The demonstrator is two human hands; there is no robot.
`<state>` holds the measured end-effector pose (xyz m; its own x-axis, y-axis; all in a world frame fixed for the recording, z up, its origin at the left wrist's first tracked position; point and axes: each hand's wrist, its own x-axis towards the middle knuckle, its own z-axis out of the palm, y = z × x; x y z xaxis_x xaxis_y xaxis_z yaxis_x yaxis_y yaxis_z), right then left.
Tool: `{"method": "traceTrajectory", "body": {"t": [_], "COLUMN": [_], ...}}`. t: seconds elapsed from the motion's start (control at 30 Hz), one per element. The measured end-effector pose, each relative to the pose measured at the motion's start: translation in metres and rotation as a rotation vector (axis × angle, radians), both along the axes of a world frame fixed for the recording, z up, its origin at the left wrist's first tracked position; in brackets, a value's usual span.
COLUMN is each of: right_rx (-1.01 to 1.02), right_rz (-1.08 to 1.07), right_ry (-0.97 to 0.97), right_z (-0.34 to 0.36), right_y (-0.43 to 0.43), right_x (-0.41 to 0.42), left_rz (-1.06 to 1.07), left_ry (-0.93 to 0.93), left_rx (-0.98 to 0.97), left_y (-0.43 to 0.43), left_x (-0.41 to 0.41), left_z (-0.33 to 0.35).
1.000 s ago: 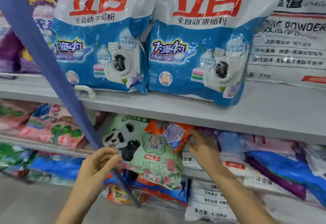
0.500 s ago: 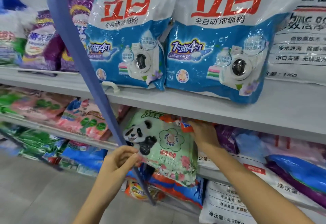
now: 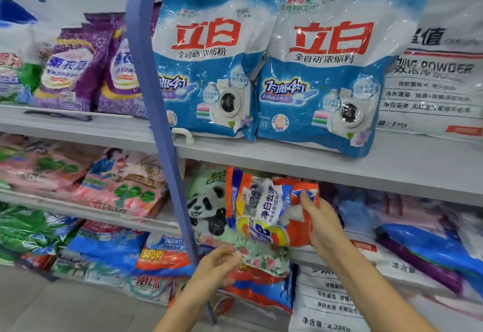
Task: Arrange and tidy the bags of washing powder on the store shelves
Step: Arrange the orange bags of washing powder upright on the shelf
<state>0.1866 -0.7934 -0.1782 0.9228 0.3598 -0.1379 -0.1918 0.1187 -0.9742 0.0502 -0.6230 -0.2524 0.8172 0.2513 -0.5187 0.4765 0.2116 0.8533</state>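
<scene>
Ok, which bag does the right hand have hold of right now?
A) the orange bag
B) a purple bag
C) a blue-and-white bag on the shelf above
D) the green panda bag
A: the right hand grips the orange bag by its right side, in front of the green panda bag, whose lower edge the left hand pinches.

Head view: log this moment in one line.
right hand: grips orange bag | left hand: pinches panda bag | orange bag overlaps panda bag
</scene>
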Motion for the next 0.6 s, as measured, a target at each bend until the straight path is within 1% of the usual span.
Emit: {"method": "traceTrajectory", "body": {"t": [0.07,0.13,0.2,0.23,0.3,0.43,0.53,0.6], "right_rx": [0.056,0.106,0.217,0.275,0.356,0.383,0.463,0.516], "right_rz": [0.033,0.037,0.030,0.032,0.067,0.165,0.175,0.160], "right_ry": [0.093,0.171,0.304,0.358,0.408,0.379,0.356,0.335], "right_z": [0.000,-0.002,-0.004,-0.004,-0.004,-0.004,0.001,0.005], "right_y": [0.001,0.001,0.000,-0.002,-0.006,-0.016,-0.023,-0.028], "right_x": [-0.018,-0.034,-0.044,-0.047,-0.050,-0.046,-0.042,-0.040], "left_rz": [0.069,0.118,0.164,0.180,0.220,0.274,0.257,0.263], "left_ry": [0.034,-0.033,-0.197,-0.277,-0.378,-0.437,-0.509,-0.554], "left_rx": [-0.349,-0.625,-0.789,-0.834,-0.814,-0.633,-0.520,-0.401], "left_y": [-0.012,-0.024,-0.033,-0.034,-0.034,-0.027,-0.021,-0.021], "left_x": [0.005,0.006,0.006,0.007,0.009,0.012,0.007,0.004], "left_z": [-0.008,-0.016,-0.017,-0.015,-0.008,0.010,0.031,0.046]}}
